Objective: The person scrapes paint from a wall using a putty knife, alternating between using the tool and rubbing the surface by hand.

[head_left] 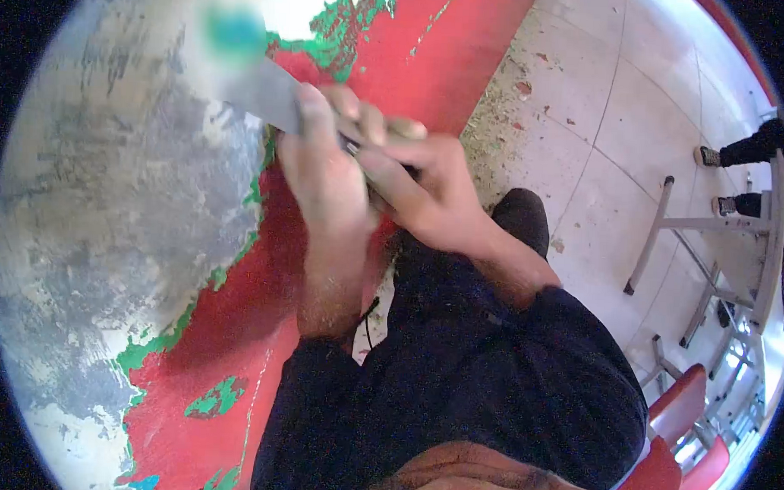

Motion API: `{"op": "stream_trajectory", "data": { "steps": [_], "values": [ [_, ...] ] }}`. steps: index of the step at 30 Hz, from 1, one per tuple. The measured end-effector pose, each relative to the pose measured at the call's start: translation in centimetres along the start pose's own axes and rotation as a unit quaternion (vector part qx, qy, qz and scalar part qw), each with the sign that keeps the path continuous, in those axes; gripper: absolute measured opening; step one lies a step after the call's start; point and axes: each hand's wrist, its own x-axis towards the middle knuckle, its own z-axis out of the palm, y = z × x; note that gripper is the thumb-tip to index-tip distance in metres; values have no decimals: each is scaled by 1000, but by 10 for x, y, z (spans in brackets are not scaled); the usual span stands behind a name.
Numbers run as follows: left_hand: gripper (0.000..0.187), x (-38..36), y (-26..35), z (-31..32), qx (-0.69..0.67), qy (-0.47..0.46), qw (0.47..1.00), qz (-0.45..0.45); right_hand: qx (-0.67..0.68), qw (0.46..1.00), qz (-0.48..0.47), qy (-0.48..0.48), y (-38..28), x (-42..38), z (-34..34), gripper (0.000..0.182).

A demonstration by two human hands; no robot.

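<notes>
A flat, wide-bladed scraper is gripped in both of my hands, its metal blade slanting up and left over the wall. My left hand is wrapped round it close to the blade, thumb laid along the metal. Behind it my right hand closes on the handle, which the fingers mostly hide. The blade's front end is blurred and overlaps a pale, stripped patch. The wall is bare grey and white on the left, bordered by ragged green paint, with red paint on the side nearer me.
Paint flakes and crumbs lie along the wall's foot on the pale tiled floor. A metal-legged table stands at the right, with another person's feet beside it. Red chairs are at the lower right.
</notes>
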Motion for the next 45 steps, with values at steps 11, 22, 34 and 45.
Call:
{"op": "stream_trajectory", "data": {
  "steps": [11,22,34,45],
  "values": [
    [40,23,-19,17,63,56,994,-67,-266,960,-77,41,15,10,-20,12],
    [40,19,-30,25,-32,80,996,-38,-258,963,-78,6,-5,11,-34,9],
    [49,10,-12,22,-94,-6,992,-86,-258,951,-146,88,-5,2,-14,17],
    [37,23,-9,21,-47,41,997,-44,-294,948,-112,56,-1,3,-12,6]
  ]
}}
